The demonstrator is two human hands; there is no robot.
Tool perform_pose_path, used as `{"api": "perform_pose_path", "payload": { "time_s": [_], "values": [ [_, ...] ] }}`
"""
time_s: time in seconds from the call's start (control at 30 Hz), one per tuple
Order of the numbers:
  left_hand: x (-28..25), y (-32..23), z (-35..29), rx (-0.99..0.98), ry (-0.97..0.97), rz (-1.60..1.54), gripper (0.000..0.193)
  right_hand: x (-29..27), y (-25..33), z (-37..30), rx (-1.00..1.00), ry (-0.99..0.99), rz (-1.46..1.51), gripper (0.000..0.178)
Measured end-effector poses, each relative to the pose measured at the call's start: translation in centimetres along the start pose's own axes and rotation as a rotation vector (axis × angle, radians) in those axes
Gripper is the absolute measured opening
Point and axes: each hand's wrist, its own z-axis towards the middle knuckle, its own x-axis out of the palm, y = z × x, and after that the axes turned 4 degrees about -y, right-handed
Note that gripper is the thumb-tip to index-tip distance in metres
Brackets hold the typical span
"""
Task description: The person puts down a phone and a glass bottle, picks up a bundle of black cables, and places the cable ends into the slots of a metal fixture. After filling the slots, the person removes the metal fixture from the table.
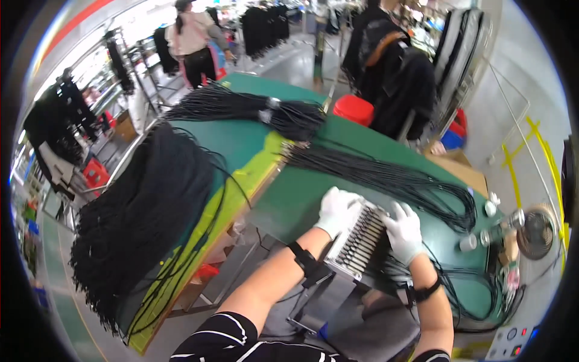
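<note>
A metal fixture (pixel 357 241) with a row of narrow parallel slots stands in front of me, with dark pieces lying in the slots. My left hand (pixel 338 211), in a white glove, is closed at its far left corner, fingers bent over the edge. On the opposite side my right hand (pixel 405 232), also gloved, has its thumb and fingers apart; the thumb is near the fixture's far right corner. Thin black cables (pixel 392 265) run beside the fixture under my right wrist. What lies beneath the left fingers is hidden.
Long black cables (pixel 386 175) lie across the green table (pixel 283 205). A tied bundle (pixel 265 111) is at the back, and a large black heap (pixel 139 205) covers the left. A small fan (pixel 535 232) and a red stool (pixel 353 110) are nearby. Other people stand beyond.
</note>
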Motion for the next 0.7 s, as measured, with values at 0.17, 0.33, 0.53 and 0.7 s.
{"api": "perform_pose_path", "payload": {
  "time_s": [0.17,0.33,0.53,0.7],
  "values": [
    [0.0,1.7,-1.1,0.104,-0.123,-0.102,0.02,-5.9,7.5,-2.1,-0.134,0.128,0.306,0.049],
    [0.0,1.5,-0.8,0.158,-0.146,-0.126,0.022,-5.7,15.0,-8.7,-0.365,0.251,0.206,0.057],
    [-0.4,1.1,-0.3,0.063,-0.019,-0.179,0.022,-0.9,17.2,-13.1,-0.281,0.124,0.205,0.051],
    [-3.0,2.4,-0.5,-0.124,-0.01,-0.523,0.025,-5.7,15.2,-8.2,-0.192,-0.142,0.559,0.039]
  ]
}}
